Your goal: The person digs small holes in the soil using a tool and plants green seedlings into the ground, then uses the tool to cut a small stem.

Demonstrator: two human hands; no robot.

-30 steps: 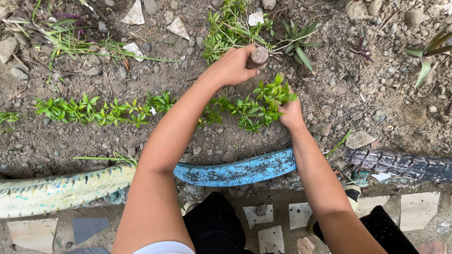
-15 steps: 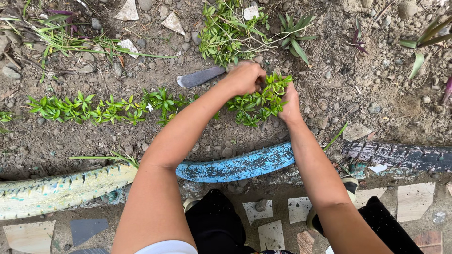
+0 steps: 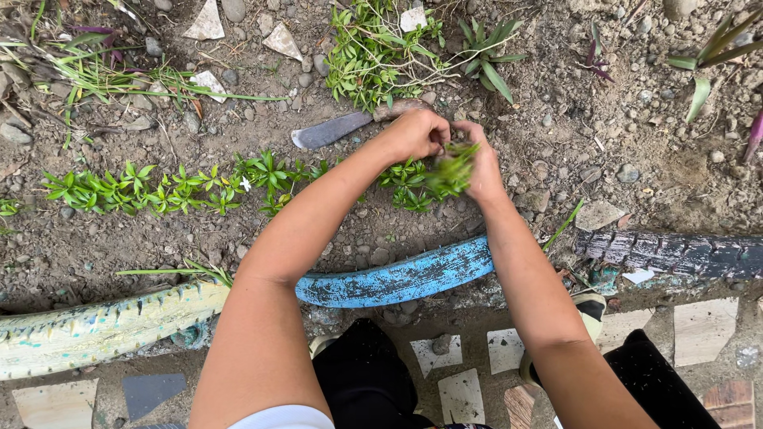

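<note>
My hands, left [image 3: 417,133] and right [image 3: 482,163], pinch a green sprig [image 3: 451,171] over stony soil [image 3: 556,135]; knife [image 3: 350,123] at ten o'clock.

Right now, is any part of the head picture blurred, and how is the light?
Head view: the green sprigs between the left hand and right hand are motion-blurred; the knife and soil are sharp; the light is soft daylight with faint shadows and no glare.

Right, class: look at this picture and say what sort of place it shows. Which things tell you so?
Most likely an outdoor garden bed: bare stony soil, a planted row of small green seedlings, and an edging of painted tyre strips beside paving.
</note>
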